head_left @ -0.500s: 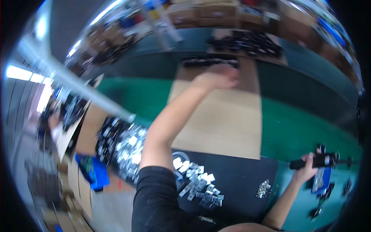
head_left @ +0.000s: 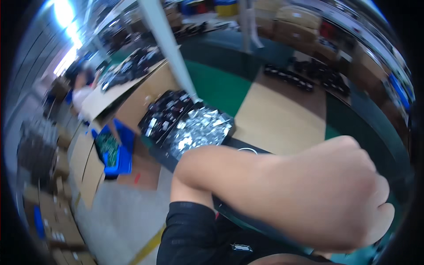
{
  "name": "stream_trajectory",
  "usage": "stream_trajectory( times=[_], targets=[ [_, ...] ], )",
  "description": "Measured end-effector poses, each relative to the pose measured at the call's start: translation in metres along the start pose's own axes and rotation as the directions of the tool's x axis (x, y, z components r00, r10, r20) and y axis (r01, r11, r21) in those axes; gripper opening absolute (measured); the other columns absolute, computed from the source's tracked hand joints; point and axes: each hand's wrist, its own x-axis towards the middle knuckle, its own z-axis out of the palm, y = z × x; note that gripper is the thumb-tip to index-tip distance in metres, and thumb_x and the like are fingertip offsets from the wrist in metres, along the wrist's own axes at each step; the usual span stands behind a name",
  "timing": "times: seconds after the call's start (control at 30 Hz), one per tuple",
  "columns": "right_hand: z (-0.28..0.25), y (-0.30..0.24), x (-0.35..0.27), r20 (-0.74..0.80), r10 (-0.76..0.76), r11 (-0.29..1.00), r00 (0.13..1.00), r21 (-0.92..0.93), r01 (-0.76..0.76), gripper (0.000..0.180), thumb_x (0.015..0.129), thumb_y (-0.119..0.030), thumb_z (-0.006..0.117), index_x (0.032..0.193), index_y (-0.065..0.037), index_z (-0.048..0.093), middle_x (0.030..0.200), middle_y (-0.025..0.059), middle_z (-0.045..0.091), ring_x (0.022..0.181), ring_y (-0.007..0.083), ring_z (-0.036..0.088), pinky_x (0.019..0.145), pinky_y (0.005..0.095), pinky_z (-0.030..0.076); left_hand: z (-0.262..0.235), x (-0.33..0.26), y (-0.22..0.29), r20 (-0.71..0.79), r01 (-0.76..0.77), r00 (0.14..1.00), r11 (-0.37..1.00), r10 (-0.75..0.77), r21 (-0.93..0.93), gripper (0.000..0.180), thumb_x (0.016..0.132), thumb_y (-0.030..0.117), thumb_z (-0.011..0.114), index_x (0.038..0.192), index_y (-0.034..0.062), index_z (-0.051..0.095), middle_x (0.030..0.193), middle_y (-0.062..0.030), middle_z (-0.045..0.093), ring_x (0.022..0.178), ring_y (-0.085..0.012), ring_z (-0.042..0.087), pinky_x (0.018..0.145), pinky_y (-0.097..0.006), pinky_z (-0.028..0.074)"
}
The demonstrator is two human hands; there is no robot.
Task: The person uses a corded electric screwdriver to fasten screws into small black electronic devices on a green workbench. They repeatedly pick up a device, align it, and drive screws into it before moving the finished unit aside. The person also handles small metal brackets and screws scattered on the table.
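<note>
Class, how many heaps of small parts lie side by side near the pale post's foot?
2: dark parts left, silvery parts right; the left forearm may hide others.

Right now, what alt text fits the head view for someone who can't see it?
The person's left hand, curled with any contents hidden, looms at picture right, its bare forearm crossing the foreground. Beyond lie a cardboard sheet and, further left, shiny metallic pieces beside dark pieces.

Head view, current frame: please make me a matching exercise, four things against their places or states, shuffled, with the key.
1. Left hand
2. Blue bin
3. Silvery pieces
4. Flat cardboard sheet

A. Heaped beside dark pieces
B. Lying across the green surface
C. Nearest the camera, back showing
D. Containing green pieces

Pairs: 1-C; 2-D; 3-A; 4-B
</note>
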Motion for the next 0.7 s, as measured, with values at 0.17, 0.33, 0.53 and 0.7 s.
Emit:
stream_trajectory(
  times=[0.17, 0.33, 0.53, 0.7],
  targets=[
    [-0.075, -0.031, -0.084, -0.081, -0.299, 0.926, 0.951, -0.266, 0.269, 0.038, 0.082, -0.001, 0.068, 0.118, -0.002, 0.056, 0.087, -0.0002, 0.055, 0.076, 0.0080, 0.052, 0.067, 0.0234, 0.043, -0.004, -0.021, 0.030, -0.329, -0.160, 0.917, 0.963, 0.227, 0.217, 0.016, 0.075, 0.022, 0.072, 0.072, 0.0100, 0.062, 0.063, -0.0064, 0.059, 0.052, -0.0214, 0.056, 0.047, -0.033, 0.045],
    [-0.082, -0.108, -0.206, -0.301, -0.277, 0.891, 0.912, -0.437, 0.127, 0.037, 0.079, -0.005, 0.070, 0.113, -0.001, 0.055, 0.076, -0.0027, 0.052, 0.066, 0.0049, 0.048, 0.061, 0.0218, 0.039, -0.015, -0.012, 0.081, 0.097, -0.150, 0.985, 0.986, 0.143, 0.070, 0.022, 0.082, 0.003, 0.064, 0.068, 0.0058, 0.046, 0.061, -0.0068, 0.052, 0.047, -0.0175, 0.045, 0.042, -0.029, 0.037],
    [-0.081, -0.149, -0.262, -0.409, -0.105, 0.924, 0.906, -0.376, -0.063, 0.035, 0.077, -0.014, 0.074, 0.109, -0.004, 0.061, 0.078, -0.0019, 0.059, 0.071, 0.0062, 0.055, 0.069, 0.0234, 0.044, 0.015, -0.026, 0.113, 0.011, -0.347, 0.938, 0.938, 0.347, 0.002, 0.024, 0.084, -0.003, 0.057, 0.071, 0.0060, 0.039, 0.060, -0.0054, 0.047, 0.047, -0.0161, 0.042, 0.044, -0.029, 0.035],
    [-0.016, -0.155, -0.258, -0.124, 0.176, 0.963, 0.977, -0.183, -0.197, 0.056, 0.072, -0.016, 0.081, 0.119, -0.003, 0.053, 0.095, 0.0019, 0.057, 0.079, 0.0056, 0.054, 0.074, 0.0240, 0.047, 0.021, -0.041, 0.078, -0.076, -0.524, 0.852, 0.843, 0.518, -0.125, 0.025, 0.080, 0.018, 0.059, 0.066, 0.0020, 0.046, 0.057, -0.0075, 0.047, 0.046, -0.0228, 0.048, 0.044, -0.032, 0.041]
  ],
)
